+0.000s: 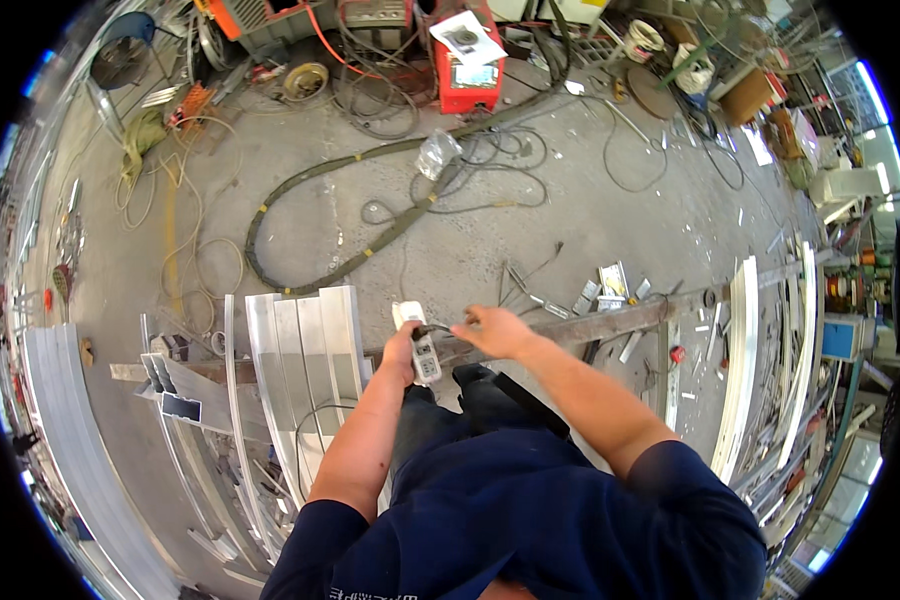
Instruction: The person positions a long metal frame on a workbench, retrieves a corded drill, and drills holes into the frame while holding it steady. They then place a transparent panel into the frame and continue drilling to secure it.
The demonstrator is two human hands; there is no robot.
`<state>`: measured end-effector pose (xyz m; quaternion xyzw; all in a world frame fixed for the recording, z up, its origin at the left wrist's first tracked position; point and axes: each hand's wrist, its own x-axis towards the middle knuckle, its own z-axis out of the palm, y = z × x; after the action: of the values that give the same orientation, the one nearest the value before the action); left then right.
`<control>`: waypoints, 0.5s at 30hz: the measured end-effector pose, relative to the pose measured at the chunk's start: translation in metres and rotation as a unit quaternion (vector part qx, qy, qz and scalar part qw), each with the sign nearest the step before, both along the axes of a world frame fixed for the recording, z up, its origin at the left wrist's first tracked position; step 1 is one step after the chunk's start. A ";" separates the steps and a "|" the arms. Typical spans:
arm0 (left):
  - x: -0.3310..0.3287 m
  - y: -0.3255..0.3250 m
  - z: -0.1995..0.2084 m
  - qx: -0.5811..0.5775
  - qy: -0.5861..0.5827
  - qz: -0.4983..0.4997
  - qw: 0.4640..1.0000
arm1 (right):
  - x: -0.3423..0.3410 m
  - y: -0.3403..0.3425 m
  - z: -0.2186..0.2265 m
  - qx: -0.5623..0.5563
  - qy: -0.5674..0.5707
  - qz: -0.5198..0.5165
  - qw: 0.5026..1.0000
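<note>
My left hand [401, 352] grips a white power strip [426, 362] by its side, fingers wrapped round it. The strip stands lengthwise in front of my body, with several sockets on its face. A black plug with its cord [434, 328] sits at the strip's middle, by my left fingertips. My right hand [495, 331] is just right of the strip, its curled fingers closed on the black cord. Whether the plug is fully seated in a socket is too small to tell.
Silver metal profiles [305, 340] stand on my left, and white profiles [742, 360] lie on my right. A metal beam [610, 322] crosses before me. Beyond it a thick hose [315, 176] loops over the floor toward a red machine [468, 85].
</note>
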<state>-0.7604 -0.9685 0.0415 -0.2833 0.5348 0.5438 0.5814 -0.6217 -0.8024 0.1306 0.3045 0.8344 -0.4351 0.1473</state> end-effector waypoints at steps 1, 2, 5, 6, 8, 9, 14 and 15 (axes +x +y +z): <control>0.002 0.004 0.006 -0.032 0.032 -0.036 0.998 | -0.016 -0.009 -0.007 -0.001 -0.035 0.037 0.999; 0.003 0.003 0.012 -0.068 0.064 -0.064 0.994 | -0.030 -0.019 -0.015 0.003 -0.059 0.081 0.995; 0.009 -0.006 -0.003 -0.074 0.117 -0.128 0.982 | -0.050 -0.046 -0.033 0.012 -0.093 0.177 0.980; 0.010 -0.011 -0.004 -0.075 0.131 -0.148 0.977 | -0.048 -0.048 -0.033 0.011 -0.077 0.183 0.980; 0.013 -0.014 0.004 -0.087 0.172 -0.172 0.966 | -0.043 -0.050 -0.031 0.019 -0.049 0.184 0.982; 0.011 -0.015 0.010 -0.073 0.164 -0.157 0.971 | -0.040 -0.051 -0.029 0.029 -0.033 0.181 0.982; -0.005 -0.021 0.070 -0.020 0.229 -0.159 0.960 | -0.046 -0.057 0.030 0.044 0.038 0.175 0.983; -0.011 -0.022 0.100 -0.010 0.267 -0.182 0.946 | -0.044 -0.058 0.047 0.049 0.057 0.182 0.980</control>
<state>-0.7716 -0.9907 0.1420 -0.0314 0.7186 0.4792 0.5030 -0.6653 -0.8605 0.1776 0.1290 0.9033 -0.3761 0.1609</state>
